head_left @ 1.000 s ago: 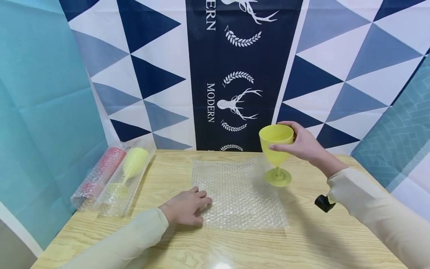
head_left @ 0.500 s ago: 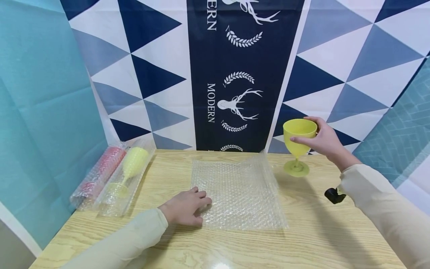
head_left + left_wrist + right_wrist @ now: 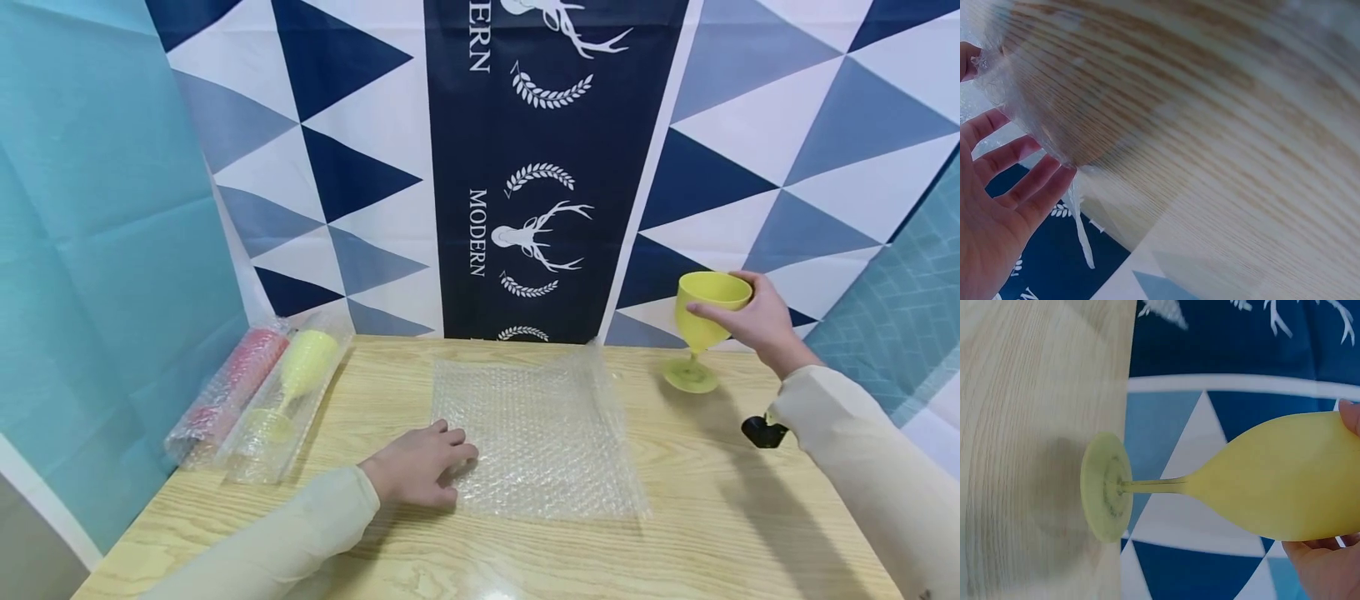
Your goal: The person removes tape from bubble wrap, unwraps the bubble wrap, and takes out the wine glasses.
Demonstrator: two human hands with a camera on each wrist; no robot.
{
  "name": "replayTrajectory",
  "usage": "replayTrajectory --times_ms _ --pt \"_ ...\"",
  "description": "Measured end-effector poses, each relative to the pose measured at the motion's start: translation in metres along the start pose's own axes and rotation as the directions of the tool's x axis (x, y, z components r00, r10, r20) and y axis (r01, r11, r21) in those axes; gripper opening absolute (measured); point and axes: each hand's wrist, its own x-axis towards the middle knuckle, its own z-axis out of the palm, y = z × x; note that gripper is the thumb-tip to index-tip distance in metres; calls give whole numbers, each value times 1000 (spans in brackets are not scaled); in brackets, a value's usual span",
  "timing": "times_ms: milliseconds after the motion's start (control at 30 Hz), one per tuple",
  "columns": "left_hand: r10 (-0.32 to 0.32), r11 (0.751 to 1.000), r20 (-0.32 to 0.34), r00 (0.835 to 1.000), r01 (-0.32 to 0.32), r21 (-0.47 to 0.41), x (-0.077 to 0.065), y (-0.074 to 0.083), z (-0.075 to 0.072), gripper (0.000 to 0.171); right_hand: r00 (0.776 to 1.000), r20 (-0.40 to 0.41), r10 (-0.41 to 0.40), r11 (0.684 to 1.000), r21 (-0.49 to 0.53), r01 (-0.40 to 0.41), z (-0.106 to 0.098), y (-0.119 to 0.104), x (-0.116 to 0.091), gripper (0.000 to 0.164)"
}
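In the head view my right hand (image 3: 768,321) grips a yellow plastic goblet (image 3: 701,312) by its bowl, thumb on the near side. The goblet is upright at the back right, its foot close over the tabletop. The right wrist view shows its thin stem (image 3: 1157,486) and round foot (image 3: 1107,487), with a shadow on the wood beside them. A sheet of bubble wrap (image 3: 536,442) lies flat in the middle, its back right corner turned up. My left hand (image 3: 420,467) rests at its left edge; in the left wrist view the fingers (image 3: 1041,194) are spread along the film.
Two bubble-wrapped bundles lie side by side at the left: a red one (image 3: 251,358) and a yellow goblet (image 3: 307,362). The wooden table (image 3: 570,558) ends at a patterned backdrop (image 3: 360,167). A black wrist device (image 3: 763,432) hangs under my right sleeve.
My right hand has carried the goblet to the right, away from the bubble wrap, and then lowered it nearer the table. The wrap's back right corner has come up. My left hand has stayed put.
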Motion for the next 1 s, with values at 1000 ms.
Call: replayTrajectory --times_ms 1000 --pt "3 1000 -12 1000 -3 4 1 -2 2 45 982 -80 174 985 -4 -174 -2 49 27 105"
